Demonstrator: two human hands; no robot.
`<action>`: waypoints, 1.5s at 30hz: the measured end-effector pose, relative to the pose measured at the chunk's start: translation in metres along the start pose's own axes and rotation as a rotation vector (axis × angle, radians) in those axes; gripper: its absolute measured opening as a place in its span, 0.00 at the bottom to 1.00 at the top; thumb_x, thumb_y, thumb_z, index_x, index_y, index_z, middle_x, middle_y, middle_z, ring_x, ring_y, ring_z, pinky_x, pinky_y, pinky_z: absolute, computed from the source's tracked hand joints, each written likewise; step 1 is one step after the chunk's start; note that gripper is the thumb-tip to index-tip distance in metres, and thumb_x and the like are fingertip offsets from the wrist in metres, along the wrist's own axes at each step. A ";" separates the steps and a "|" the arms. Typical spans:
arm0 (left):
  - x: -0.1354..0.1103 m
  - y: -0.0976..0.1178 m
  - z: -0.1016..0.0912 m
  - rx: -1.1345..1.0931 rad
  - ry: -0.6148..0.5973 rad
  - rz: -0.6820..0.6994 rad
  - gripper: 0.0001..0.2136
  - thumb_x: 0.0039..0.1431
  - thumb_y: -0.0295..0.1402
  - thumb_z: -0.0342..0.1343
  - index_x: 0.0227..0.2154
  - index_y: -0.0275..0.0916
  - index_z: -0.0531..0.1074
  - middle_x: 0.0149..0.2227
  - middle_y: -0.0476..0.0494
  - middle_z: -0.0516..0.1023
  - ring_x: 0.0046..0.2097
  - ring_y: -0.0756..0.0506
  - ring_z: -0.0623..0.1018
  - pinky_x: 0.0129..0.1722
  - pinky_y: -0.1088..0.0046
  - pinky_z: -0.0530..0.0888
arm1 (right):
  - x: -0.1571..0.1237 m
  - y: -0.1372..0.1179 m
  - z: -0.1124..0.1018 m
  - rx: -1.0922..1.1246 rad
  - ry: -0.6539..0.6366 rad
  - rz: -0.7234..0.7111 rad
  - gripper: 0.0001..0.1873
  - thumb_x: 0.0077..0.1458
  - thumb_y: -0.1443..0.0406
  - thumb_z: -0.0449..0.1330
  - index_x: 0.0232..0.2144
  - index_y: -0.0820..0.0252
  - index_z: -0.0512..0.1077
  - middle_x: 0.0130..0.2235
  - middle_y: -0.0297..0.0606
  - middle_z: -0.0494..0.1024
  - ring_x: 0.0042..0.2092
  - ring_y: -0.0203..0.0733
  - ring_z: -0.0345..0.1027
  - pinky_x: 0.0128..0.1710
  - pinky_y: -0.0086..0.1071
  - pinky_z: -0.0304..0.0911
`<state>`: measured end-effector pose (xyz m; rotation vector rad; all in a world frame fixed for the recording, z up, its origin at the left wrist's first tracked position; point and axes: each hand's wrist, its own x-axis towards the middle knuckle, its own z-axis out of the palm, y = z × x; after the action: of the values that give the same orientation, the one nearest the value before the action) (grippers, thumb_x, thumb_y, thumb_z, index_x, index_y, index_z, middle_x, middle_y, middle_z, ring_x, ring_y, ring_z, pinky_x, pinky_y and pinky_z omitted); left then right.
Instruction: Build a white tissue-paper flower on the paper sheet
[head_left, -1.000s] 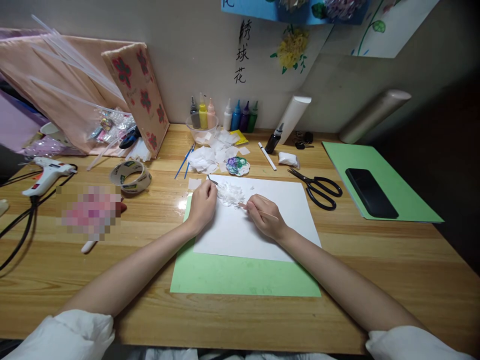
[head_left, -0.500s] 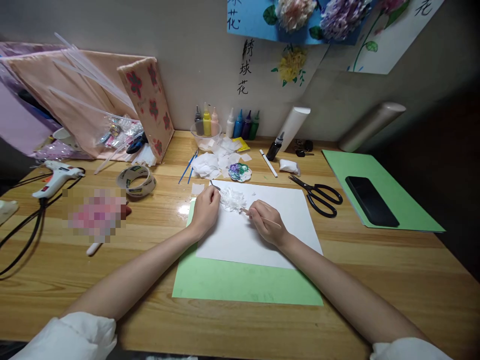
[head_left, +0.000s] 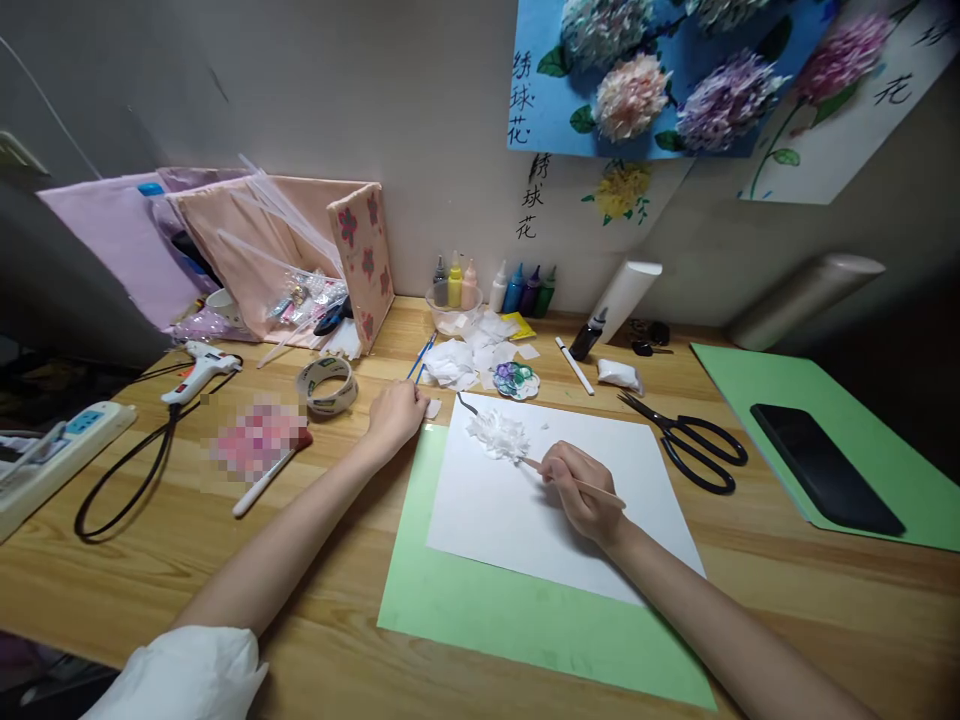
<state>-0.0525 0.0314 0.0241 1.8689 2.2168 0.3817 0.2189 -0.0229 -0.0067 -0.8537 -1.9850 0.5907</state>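
Note:
A white tissue-paper flower lies on a white sheet that rests on green paper. My right hand is closed on a thin wooden stick whose tip touches the flower's right edge. My left hand has curled fingers resting on a small white paper square at the sheet's top left corner. A thin grey tool lies beside the flower. Loose white tissue pieces are heaped behind it.
Black scissors, a paint palette, paint bottles, a tape roll, a glue gun with its cable, a power strip, a phone on a green folder and fabric boxes surround the sheet.
My left hand left the flower and moved left to the small paper square. The right hand stays on the stick at the flower. The camera has tilted up and to the left.

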 end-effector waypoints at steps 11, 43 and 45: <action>-0.024 0.044 -0.011 -0.742 -0.473 0.416 0.09 0.51 0.37 0.56 0.26 0.36 0.70 0.26 0.46 0.74 0.28 0.50 0.72 0.28 0.76 0.67 | 0.000 -0.003 -0.001 0.024 0.065 -0.071 0.15 0.61 0.66 0.43 0.25 0.57 0.64 0.22 0.35 0.66 0.26 0.38 0.61 0.27 0.34 0.59; -0.043 0.055 0.026 -0.603 -0.095 0.396 0.10 0.60 0.39 0.47 0.31 0.39 0.69 0.27 0.49 0.75 0.28 0.50 0.72 0.29 0.76 0.64 | 0.009 -0.002 0.001 -0.145 -0.107 -0.061 0.11 0.62 0.67 0.45 0.28 0.58 0.62 0.25 0.35 0.67 0.29 0.37 0.60 0.31 0.31 0.57; -0.038 0.049 0.029 -0.636 -0.037 0.313 0.14 0.62 0.40 0.43 0.29 0.38 0.68 0.23 0.50 0.73 0.27 0.50 0.71 0.29 0.75 0.64 | 0.010 -0.002 0.001 -0.158 -0.108 -0.049 0.11 0.62 0.66 0.45 0.28 0.57 0.61 0.25 0.34 0.66 0.29 0.37 0.60 0.31 0.31 0.56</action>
<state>0.0095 0.0032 0.0129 1.8103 1.5097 0.9627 0.2135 -0.0169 -0.0010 -0.8818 -2.1668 0.4647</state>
